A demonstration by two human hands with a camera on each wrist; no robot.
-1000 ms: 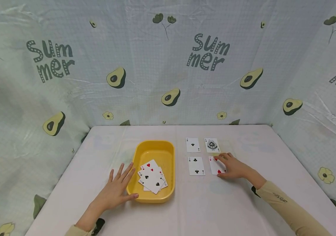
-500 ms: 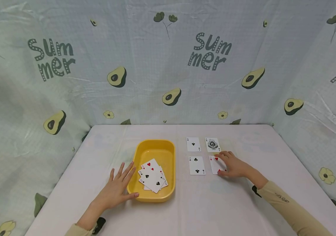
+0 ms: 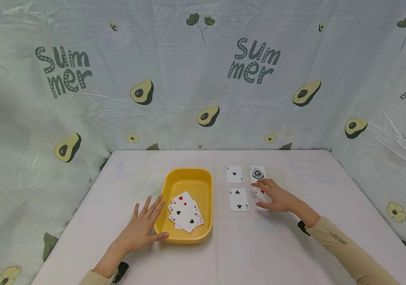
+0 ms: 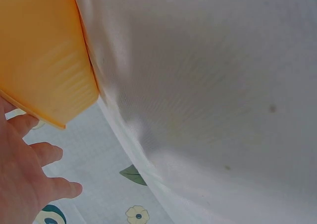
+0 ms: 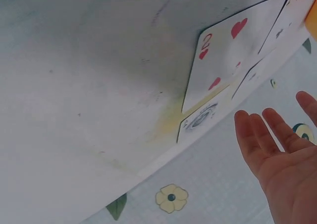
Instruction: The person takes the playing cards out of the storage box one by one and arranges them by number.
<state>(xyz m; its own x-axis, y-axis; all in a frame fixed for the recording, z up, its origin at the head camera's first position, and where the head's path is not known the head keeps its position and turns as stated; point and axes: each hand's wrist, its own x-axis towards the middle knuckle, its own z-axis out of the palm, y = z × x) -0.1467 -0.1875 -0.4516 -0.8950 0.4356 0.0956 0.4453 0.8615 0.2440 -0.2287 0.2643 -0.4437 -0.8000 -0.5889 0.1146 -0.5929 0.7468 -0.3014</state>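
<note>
My left hand (image 3: 140,227) rests against the left side of a yellow plastic tray (image 3: 209,206), fingers spread and fingertips at its rim. A few overlapping playing cards lie face up inside the tray, the top one a two of spades (image 3: 185,219). Over the two of hearts (image 5: 218,60) hovers my right hand (image 3: 279,197), its fingers loosely extended and holding nothing. It hides part of that card in the head view, and its fingertips overlap the lower edge of the ace of spades (image 3: 257,173). In the right wrist view the fingers stand apart from the cards.
Left of those two cards lie an ace of clubs (image 3: 234,174) and a two of clubs (image 3: 239,200), so the laid-out cards make two rows. A pale cloth covers the table (image 3: 295,253). Patterned curtains (image 3: 174,59) close off the back and sides.
My right hand has shifted left and lifted from the two of hearts, its fingers straightening. The card lies about where it was. My left hand stays at the tray.
</note>
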